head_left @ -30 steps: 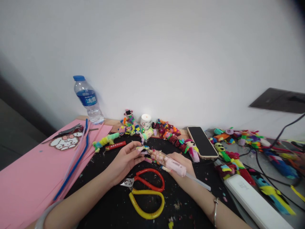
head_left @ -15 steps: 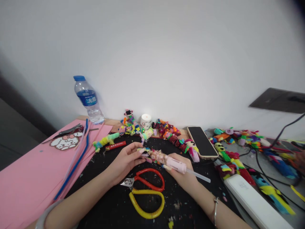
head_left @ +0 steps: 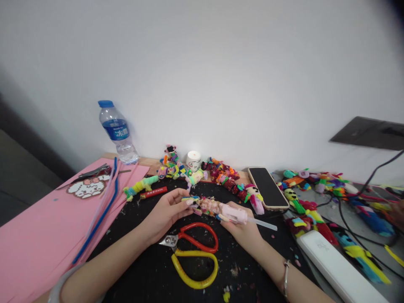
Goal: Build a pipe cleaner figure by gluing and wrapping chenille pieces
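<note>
My right hand (head_left: 244, 229) grips a pink glue gun (head_left: 229, 212) with a clear glue stick (head_left: 264, 224) sticking out of its back end to the right. The gun's tip points left at a small multicoloured pipe-cleaner piece (head_left: 191, 199), which my left hand (head_left: 166, 212) pinches between its fingertips. Both hands hover over the black mat (head_left: 148, 269). Below them on the mat lie scissors (head_left: 192, 248) with one red and one yellow handle.
Pink paper sheets (head_left: 34, 235) with blue and pink pipe cleaners (head_left: 99, 212) lie at left. A water bottle (head_left: 117, 132), a small white jar (head_left: 193, 159) and several pipe-cleaner figures line the wall. A phone (head_left: 267, 187), a white box (head_left: 339, 267) and cables are at right.
My right hand has rolled under the glue gun and levelled it, so the glue stick's rear end sits a little higher. The left hand has barely moved.
</note>
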The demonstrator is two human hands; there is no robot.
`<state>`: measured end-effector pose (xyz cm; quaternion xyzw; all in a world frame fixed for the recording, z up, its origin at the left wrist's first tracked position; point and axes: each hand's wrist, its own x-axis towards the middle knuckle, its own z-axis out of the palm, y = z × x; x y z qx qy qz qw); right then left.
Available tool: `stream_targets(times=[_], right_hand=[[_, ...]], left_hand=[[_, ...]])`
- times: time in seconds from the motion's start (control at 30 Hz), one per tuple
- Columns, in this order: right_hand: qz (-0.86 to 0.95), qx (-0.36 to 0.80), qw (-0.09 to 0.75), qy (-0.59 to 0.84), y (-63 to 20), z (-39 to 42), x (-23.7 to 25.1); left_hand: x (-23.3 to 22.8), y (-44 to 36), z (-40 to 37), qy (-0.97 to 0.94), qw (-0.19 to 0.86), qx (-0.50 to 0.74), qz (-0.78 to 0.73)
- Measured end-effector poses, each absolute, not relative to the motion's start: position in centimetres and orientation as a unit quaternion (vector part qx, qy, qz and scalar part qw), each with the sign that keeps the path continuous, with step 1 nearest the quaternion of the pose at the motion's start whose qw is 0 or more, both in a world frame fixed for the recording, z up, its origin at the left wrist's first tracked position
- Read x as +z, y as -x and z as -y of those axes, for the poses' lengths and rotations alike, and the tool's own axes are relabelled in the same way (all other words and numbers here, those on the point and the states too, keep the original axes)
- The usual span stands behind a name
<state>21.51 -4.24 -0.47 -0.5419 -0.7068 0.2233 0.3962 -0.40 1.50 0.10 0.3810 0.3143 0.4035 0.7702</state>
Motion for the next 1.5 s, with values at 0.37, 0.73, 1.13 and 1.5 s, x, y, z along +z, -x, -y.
stream_targets(times=[0.37,0.73,1.13,1.5], right_hand=[[0.687,0.245,0.403,0.552,-21.6,4.4,-0.7],[0.705,0.165,0.390,0.569,-21.2,4.5,-0.2],[0.748,0.059,0.351,0.561,-22.3,4.5,-1.7],[0.637,0.186,0.423,0.617,-21.3,4.3,-0.6]], left_hand=[[0.1,0.4,-1.5,-0.388,0.764,0.405,-0.318],[0.3,0.3,-1.6,-0.392,0.761,0.410,-0.315],[-0.1,0.5,-1.9,-0.357,0.767,0.426,-0.320],[0.7,0.5,-1.6,-0.351,0.798,0.407,-0.274]])
